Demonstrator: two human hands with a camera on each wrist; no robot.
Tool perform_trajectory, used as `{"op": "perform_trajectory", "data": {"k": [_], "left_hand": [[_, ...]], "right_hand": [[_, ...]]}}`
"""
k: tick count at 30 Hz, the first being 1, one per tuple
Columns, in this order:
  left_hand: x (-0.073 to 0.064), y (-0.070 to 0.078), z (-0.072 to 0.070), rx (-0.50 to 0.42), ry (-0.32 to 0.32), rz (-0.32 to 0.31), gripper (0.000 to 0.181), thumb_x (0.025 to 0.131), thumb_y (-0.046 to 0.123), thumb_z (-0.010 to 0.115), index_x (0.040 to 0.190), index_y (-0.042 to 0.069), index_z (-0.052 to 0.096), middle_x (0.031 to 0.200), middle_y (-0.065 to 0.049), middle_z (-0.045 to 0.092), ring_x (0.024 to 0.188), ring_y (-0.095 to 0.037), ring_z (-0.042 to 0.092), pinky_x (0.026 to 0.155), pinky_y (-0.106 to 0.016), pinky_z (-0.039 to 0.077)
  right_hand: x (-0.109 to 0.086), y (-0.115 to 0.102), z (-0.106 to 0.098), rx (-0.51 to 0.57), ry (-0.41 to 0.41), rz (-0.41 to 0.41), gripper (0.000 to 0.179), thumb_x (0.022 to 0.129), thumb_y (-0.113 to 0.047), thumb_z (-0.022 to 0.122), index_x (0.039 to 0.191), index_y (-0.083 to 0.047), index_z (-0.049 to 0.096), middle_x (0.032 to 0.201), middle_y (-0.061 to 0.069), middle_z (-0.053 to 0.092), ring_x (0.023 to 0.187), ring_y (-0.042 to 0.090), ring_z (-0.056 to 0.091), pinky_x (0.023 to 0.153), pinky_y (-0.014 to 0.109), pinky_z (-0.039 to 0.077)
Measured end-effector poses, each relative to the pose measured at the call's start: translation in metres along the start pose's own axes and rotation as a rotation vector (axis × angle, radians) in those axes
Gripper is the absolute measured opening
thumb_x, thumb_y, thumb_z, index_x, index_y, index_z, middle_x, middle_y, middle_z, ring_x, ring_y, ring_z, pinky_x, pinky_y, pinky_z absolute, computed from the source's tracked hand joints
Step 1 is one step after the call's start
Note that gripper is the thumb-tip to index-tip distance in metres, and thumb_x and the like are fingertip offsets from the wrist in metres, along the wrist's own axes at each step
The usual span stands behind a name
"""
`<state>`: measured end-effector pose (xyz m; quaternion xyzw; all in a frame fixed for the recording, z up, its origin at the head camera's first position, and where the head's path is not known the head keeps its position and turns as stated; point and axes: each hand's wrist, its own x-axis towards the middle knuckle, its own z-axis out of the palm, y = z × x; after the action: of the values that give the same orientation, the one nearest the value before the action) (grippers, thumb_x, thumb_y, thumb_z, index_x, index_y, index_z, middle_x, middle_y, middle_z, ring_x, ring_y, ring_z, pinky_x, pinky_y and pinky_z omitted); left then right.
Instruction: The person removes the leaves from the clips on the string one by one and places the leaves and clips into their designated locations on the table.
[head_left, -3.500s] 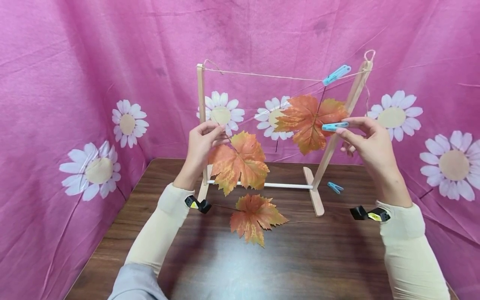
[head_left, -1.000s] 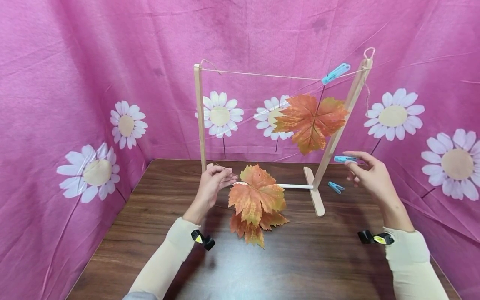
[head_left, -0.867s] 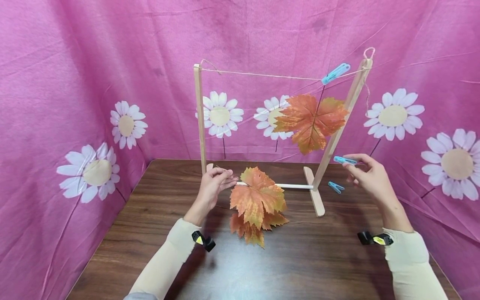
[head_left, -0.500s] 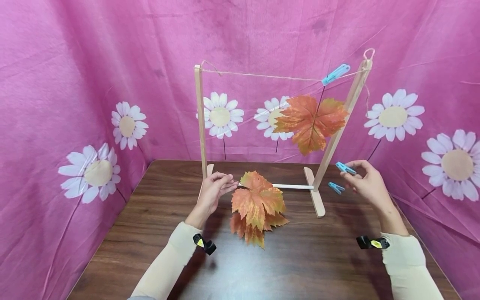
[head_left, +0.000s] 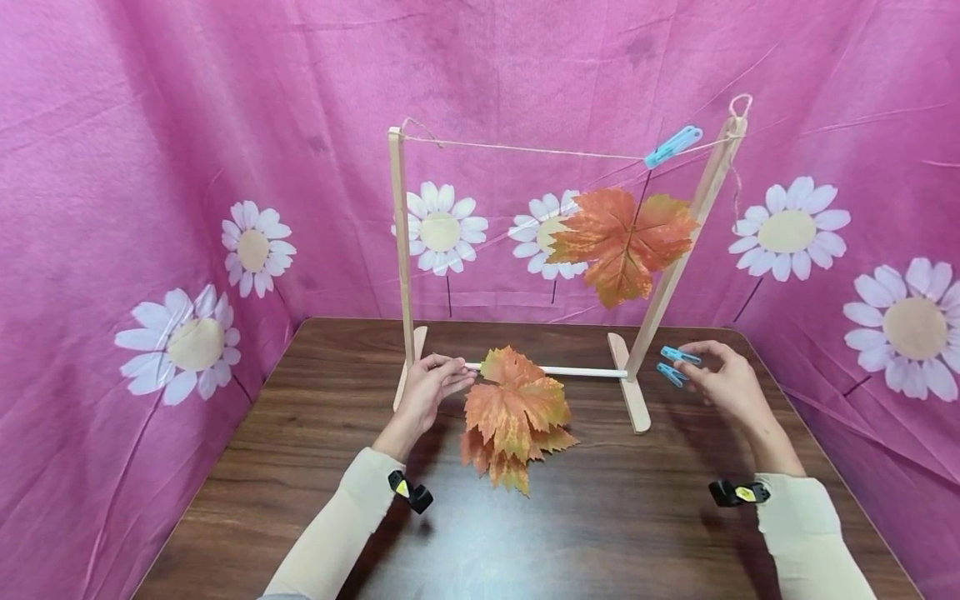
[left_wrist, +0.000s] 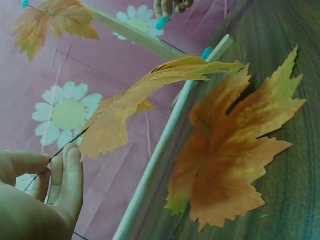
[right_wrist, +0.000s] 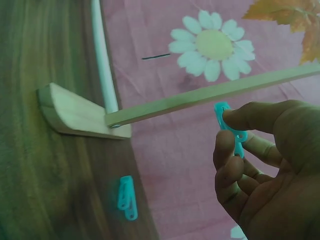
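Note:
My left hand (head_left: 429, 390) pinches the thin dark stem of an orange-yellow artificial maple leaf (head_left: 517, 393). In the left wrist view that leaf (left_wrist: 120, 112) is held above a second leaf (left_wrist: 230, 150) lying on the table. With thumb and fingers, my right hand (head_left: 723, 379) holds a blue clothespin (right_wrist: 223, 112) beside the frame's right post. Another blue clothespin (right_wrist: 127, 197) lies on the table below it. A third leaf (head_left: 626, 246) hangs by its stem from the string (head_left: 525, 151), gripped by a blue clothespin (head_left: 672, 147).
The wooden frame has a left post (head_left: 401, 242), a right post (head_left: 686, 242), feet such as the right foot (head_left: 630, 392), and a white crossbar (head_left: 585, 372). It stands on a dark wooden table (head_left: 570, 533). Pink cloth (head_left: 300, 100) with printed daisies surrounds the table.
Both hands have come down from higher up. The left hand has lowered its leaf over the one on the table. My right hand has brought its clothespin down near the one lying there.

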<state>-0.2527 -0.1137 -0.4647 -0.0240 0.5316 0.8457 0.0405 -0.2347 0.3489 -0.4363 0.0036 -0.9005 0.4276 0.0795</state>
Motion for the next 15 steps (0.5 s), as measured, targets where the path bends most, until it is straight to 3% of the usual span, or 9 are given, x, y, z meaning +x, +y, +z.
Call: {"op": "perform_trajectory", "data": {"k": [6,15], "left_hand": [[0.003,-0.008,-0.006,0.006,0.015,-0.029,0.013,0.103,-0.008,0.058,0.094,0.002,0.06,0.079,-0.007,0.073,0.078,-0.019,0.08,0.082,-0.031,0.067],[0.004,-0.022,-0.012,0.004,0.045,-0.062,0.013,0.101,-0.008,0.06,0.093,0.002,0.059,0.082,-0.008,0.076,0.077,-0.02,0.08,0.08,-0.031,0.068]], "right_hand": [[0.001,0.011,0.007,-0.025,-0.012,0.02,0.04,0.102,-0.025,0.072,0.131,0.003,0.063,0.072,0.009,0.072,0.057,0.009,0.063,0.044,0.032,0.052],[0.0,0.026,0.017,-0.027,-0.044,0.055,0.041,0.101,-0.024,0.073,0.13,0.003,0.063,0.072,0.012,0.073,0.056,0.015,0.066,0.046,0.035,0.054]]}}
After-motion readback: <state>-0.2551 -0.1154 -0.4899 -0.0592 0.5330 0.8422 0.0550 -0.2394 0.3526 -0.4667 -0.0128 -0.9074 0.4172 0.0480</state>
